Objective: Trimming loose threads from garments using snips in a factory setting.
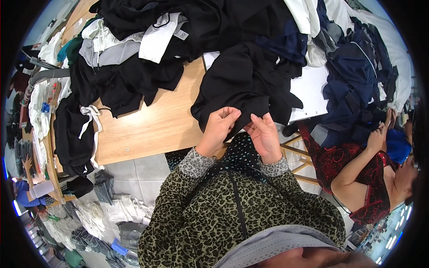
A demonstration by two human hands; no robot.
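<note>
A black garment lies bunched over the table's front edge, its near end drawn up to my hands. My left hand pinches its edge between thumb and bent fingers. Just to the right, my right hand has thumb and fingertips closed on the same cloth, palm partly turned up. A small gap separates the two hands. The fold between them is dark, so I cannot make out any seam or thread there.
Piled black clothes cover the table's far side, with a white strip of cloth on top. The wooden tabletop shows at left. Dark blue garments heap at right, beside a seated co-worker. Bagged clothes lie on the floor.
</note>
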